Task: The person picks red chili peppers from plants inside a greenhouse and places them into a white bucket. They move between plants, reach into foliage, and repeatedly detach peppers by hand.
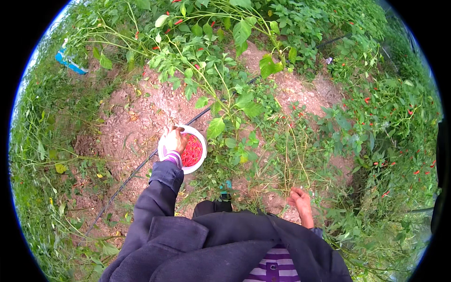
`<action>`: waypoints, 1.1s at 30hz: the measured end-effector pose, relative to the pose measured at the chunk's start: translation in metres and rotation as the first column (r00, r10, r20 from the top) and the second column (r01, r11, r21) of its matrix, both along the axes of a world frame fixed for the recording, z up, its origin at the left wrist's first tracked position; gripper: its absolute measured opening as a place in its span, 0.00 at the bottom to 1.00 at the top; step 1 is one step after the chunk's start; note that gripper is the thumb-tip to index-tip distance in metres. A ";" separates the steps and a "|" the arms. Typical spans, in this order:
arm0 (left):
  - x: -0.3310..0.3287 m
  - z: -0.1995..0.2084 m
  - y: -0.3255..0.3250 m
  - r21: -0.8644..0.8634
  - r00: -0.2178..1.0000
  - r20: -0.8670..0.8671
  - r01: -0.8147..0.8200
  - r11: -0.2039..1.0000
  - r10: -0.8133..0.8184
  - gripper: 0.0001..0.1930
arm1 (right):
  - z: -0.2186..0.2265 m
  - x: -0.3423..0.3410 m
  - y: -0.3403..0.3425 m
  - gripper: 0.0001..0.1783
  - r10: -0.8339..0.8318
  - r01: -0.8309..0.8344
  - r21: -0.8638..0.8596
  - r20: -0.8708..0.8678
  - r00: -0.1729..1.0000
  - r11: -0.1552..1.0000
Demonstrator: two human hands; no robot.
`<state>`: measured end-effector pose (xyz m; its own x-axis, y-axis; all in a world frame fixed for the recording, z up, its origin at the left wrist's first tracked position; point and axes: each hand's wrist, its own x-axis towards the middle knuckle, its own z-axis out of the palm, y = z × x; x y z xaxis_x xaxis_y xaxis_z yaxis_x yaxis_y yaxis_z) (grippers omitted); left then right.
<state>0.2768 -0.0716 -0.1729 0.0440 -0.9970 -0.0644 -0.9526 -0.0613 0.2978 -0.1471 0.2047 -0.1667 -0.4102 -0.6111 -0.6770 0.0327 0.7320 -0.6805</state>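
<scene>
A blue, flat scrap of packaging (70, 62) lies far left among the weeds; the ground is bare reddish soil (136, 117) ringed by green chilli plants (221, 70) bearing small red fruit; a black hose (127, 178) runs diagonally across the soil from near left toward the far middle. The left hand (174, 140) is clamped on the rim of a white bowl (199, 141) filled with red chillies (191, 151), left of centre; the right hand (300, 199) hangs near right over thin stems, fingers loosely curled and holding nothing visible; open soil lies left of the bowl, dense foliage crowds the right edge.
</scene>
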 end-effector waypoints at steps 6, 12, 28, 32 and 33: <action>-0.008 0.006 -0.033 0.008 0.781 -0.614 -0.133 0.991 0.110 0.16 | 0.023 0.046 -0.070 0.17 0.093 -0.091 -0.094 0.020 0.995 0.991; -0.038 0.035 -0.069 0.154 0.353 -0.923 -0.022 0.988 0.152 0.20 | 0.060 0.084 -0.123 0.16 0.312 -0.320 -0.131 -0.076 0.947 0.938; -0.115 0.004 -0.007 0.491 0.417 -0.814 0.125 0.862 0.404 0.20 | -0.058 -0.004 -0.199 0.12 0.065 -0.064 -0.011 0.210 0.975 0.998; -0.154 -0.077 0.071 0.697 0.571 -0.651 0.188 0.692 0.500 0.15 | -0.180 -0.068 -0.186 0.13 0.058 -0.018 0.210 -0.184 0.981 0.978; -0.163 -0.091 0.090 0.752 0.581 -0.602 0.181 0.634 0.548 0.15 | -0.204 -0.082 -0.180 0.12 0.205 -0.115 0.223 -0.441 0.874 0.968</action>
